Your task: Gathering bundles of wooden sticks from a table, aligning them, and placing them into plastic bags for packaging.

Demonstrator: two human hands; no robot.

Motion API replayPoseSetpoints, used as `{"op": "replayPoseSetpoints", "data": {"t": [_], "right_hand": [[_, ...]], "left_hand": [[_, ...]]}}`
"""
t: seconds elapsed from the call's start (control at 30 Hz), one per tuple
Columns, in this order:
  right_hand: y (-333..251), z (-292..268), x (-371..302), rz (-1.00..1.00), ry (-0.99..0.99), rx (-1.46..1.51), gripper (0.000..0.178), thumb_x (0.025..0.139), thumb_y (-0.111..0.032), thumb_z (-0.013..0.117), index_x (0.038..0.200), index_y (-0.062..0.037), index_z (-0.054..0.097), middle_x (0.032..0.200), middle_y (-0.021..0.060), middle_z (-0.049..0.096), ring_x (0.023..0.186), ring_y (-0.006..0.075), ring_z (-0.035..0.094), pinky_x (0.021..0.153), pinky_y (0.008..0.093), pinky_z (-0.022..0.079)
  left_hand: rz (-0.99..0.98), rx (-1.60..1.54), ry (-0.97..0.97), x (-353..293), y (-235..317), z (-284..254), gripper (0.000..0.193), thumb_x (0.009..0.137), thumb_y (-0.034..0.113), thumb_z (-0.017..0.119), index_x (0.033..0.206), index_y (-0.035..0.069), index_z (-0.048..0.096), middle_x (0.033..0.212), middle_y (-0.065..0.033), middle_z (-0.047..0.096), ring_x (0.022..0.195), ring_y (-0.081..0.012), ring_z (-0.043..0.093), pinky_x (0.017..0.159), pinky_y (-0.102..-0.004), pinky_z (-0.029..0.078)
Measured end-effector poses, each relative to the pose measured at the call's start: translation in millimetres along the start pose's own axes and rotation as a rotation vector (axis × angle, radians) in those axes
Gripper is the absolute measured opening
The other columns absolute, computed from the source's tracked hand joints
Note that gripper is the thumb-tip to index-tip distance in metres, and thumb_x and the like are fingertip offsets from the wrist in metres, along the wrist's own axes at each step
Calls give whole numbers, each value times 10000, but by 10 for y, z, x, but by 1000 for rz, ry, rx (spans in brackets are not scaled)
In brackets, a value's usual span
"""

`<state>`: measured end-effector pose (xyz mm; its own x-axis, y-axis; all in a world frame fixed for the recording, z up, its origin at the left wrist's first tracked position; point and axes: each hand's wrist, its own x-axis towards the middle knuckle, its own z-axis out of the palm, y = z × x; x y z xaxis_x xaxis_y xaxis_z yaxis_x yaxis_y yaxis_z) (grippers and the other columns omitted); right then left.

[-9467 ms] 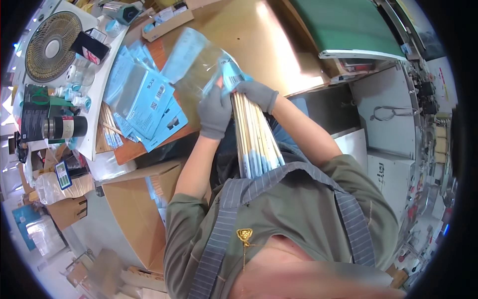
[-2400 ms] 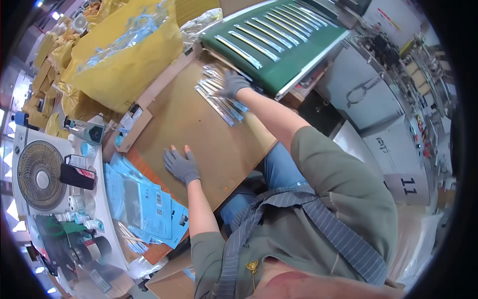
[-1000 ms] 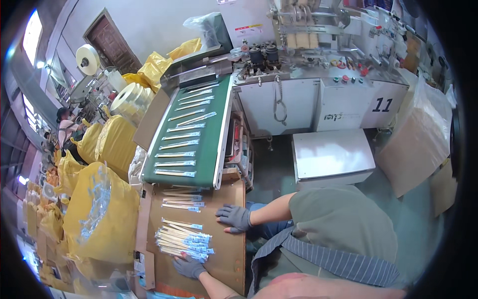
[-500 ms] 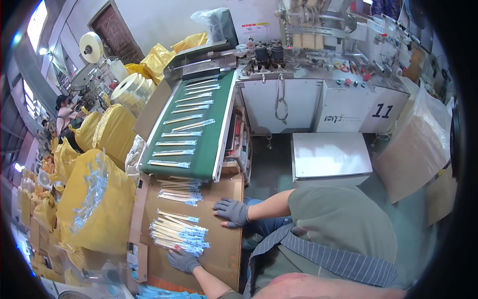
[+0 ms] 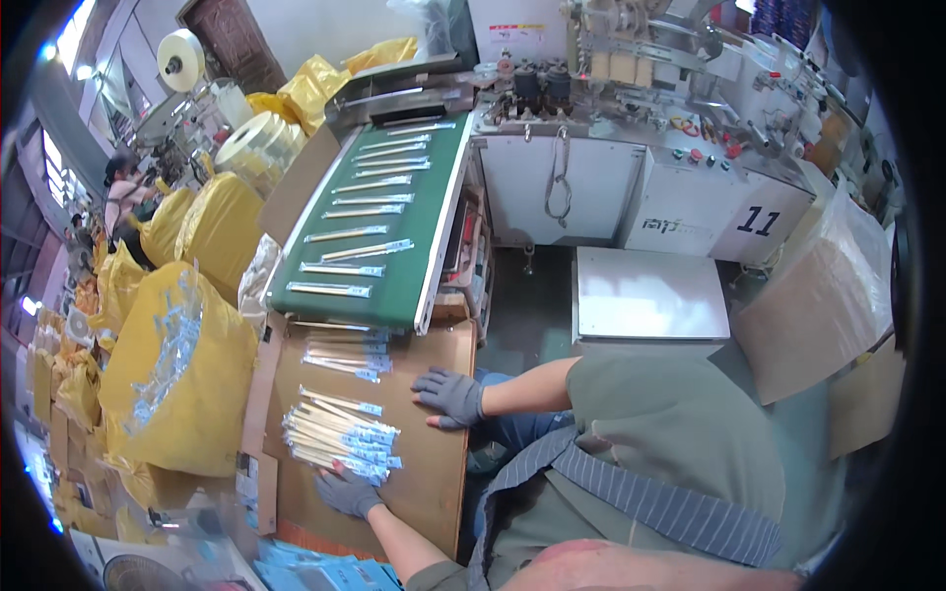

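On the brown cardboard work surface (image 5: 424, 483) lies a heap of film-wrapped wooden chopsticks (image 5: 340, 433) with blue-printed ends. My left hand (image 5: 347, 491), in a grey glove with bare fingertips, rests at the heap's near edge with its fingers stretched out, touching the packets. Flat on the cardboard, right of the heap, is my right hand (image 5: 451, 396), similarly gloved; its fingers are apart and hold nothing. A smaller batch of wrapped chopsticks (image 5: 345, 355) lies just below the conveyor's end, partly hidden under it. More single packets lie crosswise on the green conveyor belt (image 5: 296, 271).
Yellow sacks (image 5: 177, 394) stand at the left, one showing blue-printed wrappers. Blue wrapping material (image 5: 320, 569) lies at the lower edge. Behind the conveyor are a packing machine (image 5: 611, 89) and its white cabinet (image 5: 680, 202). A white box (image 5: 650, 295) stands on the floor.
The view has shifted, so the scene sits higher. Packets on the belt have travelled toward its near end, and some have dropped off. Both hands stay nearly in place.
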<state>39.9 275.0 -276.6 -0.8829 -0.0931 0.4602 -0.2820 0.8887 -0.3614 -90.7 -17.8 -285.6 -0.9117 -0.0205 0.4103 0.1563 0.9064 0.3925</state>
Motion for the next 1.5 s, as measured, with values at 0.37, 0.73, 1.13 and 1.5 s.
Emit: {"op": "replayPoseSetpoints", "data": {"t": [0.37,0.73,1.13,1.5], "right_hand": [[-33,-72,12,15,2,6,523,798,-407,553,1137,-10,544,1256,205,489,1212,348,430,1063,489,289],[23,-195,47,-18,30,312,438,836,-319,580,1151,-17,540,1233,192,514,1165,360,476,1014,477,363],[3591,-1906,2271,571,277,-785,834,765,-508,633,1403,-68,329,1444,207,326,1321,366,335,1083,431,288],[2280,-1087,2371,81,-123,-36,411,937,-312,444,1281,-94,501,1328,139,497,1232,321,456,1040,359,355]], "left_hand": [[14,38,-11,-9,59,-59,618,929,512,399,1237,-6,537,1268,-221,509,1173,-366,470,996,-455,350],[-6,109,-56,-36,176,-124,654,884,518,490,1297,12,489,1324,-232,461,1221,-374,427,1034,-445,318],[59,100,-81,-74,600,-35,634,864,439,576,1342,41,448,1369,-260,400,1251,-406,392,1049,-458,298],[35,132,-88,-86,619,-102,618,836,409,614,1322,55,469,1351,-253,423,1235,-399,408,1037,-448,315]]}}
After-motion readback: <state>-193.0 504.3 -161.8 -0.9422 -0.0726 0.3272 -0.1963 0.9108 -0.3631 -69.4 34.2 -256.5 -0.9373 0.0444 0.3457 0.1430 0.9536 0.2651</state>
